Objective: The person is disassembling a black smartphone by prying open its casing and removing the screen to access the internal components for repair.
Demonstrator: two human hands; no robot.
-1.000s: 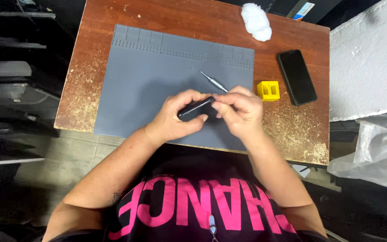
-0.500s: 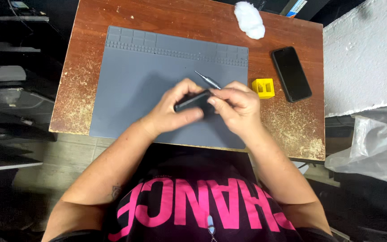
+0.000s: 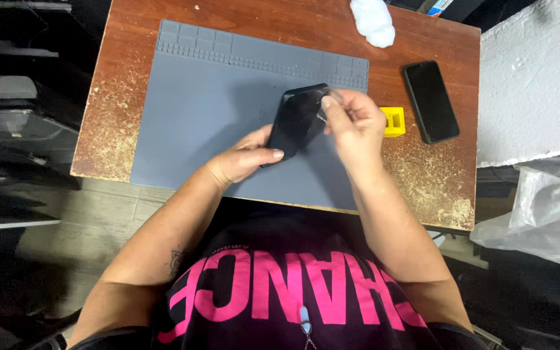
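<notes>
1. Hands first: my left hand (image 3: 244, 159) cupped the lower end of the dark phone (image 3: 298, 120) from beneath, thumb lying across its edge, while my right hand (image 3: 351, 129) pinched at its upper corner with thumb and forefinger. Both were closed on that one device, close together and nearly touching.
2. That phone was off the surface, tilted on its long side above the middle of the grey work mat (image 3: 209, 104), its glossy face turned partly toward me.
3. Risk, as I judged it: my grip was all at the edges and the body looked slick, so a slip of the left thumb could have dropped it flat onto the mat or, worse, past the near edge into my lap.
4. A second hazard was the pinch itself; too hard a pull at that corner could have bent or cracked whatever thin part my fingers were on (I could not tell from above what exactly they gripped).
5. The small yellow block (image 3: 393, 121) sat just beside my right wrist, so a careless swing could have knocked it along the worn wooden table (image 3: 435, 188).
6. Count: two phones, one held and one black one (image 3: 430, 101) lying flat at the right; one mat; one yellow block; one white crumpled wad (image 3: 372, 21) at the far edge.
</notes>
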